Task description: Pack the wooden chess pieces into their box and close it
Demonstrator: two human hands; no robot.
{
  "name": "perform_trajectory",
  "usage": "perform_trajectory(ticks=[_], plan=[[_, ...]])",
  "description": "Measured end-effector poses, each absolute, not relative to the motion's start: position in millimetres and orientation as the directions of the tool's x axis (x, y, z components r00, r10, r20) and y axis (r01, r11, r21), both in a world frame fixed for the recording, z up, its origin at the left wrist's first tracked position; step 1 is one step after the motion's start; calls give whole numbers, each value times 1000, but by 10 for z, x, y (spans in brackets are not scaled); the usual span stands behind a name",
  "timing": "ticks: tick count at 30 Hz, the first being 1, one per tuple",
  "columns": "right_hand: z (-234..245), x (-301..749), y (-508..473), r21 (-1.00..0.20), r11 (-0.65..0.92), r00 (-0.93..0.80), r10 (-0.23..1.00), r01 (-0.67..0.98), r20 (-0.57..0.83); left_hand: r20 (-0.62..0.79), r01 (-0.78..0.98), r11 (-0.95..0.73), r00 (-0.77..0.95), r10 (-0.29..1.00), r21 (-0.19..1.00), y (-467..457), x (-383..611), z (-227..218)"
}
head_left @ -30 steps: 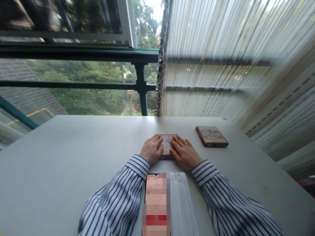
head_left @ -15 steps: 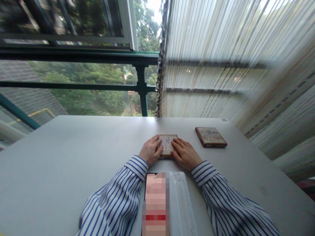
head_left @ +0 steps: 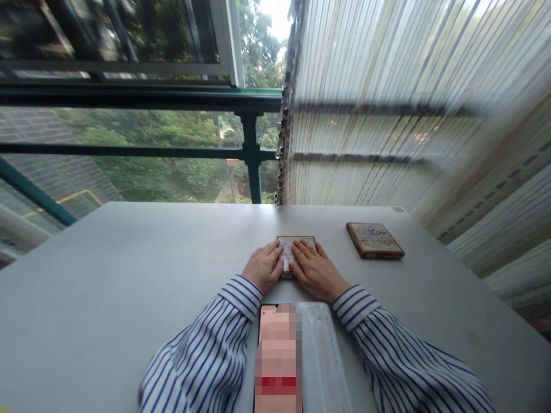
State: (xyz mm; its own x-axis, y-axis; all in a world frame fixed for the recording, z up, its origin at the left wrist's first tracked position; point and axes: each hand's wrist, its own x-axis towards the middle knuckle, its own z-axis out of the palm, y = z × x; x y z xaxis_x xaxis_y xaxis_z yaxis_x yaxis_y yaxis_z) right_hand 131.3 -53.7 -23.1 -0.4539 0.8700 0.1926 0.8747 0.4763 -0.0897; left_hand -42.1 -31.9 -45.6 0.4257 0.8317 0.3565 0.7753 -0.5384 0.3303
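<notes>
Both my hands rest on a small flat square box [head_left: 297, 245] with a brown rim and a pale patterned top, lying on the grey table [head_left: 129, 287]. My left hand [head_left: 266, 265] lies on its left part, fingers stretched over the top. My right hand [head_left: 313, 268] covers its right part, fingers flat and slightly spread. A second, similar brown box [head_left: 374, 240] lies apart to the right, untouched. Both my sleeves are white with blue stripes.
A phone [head_left: 278, 361] and a white flat case [head_left: 322, 355] sit below my wrists, close to my chest. Behind the table are a green window railing [head_left: 129, 152] with trees beyond and a striped curtain [head_left: 408, 115] on the right.
My hands have drawn closer together over the box, and my right hand now covers more of its top. The view has shifted slightly.
</notes>
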Motion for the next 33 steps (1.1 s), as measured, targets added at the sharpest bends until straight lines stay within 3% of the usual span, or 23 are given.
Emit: perform_trajectory(ticks=[21, 28, 33], plan=[[-282, 1612, -516, -144, 420, -409, 907, 896, 100, 336, 791, -523, 422, 842, 317, -290, -344, -345], [-279, 1596, -519, -138, 427, -415, 903, 894, 110, 191, 769, -539, 505, 842, 343, -225, -219, -323], [-277, 1603, -513, -133, 448, -426, 890, 884, 164, 175, 786, -504, 473, 863, 358, -214, -267, -340]])
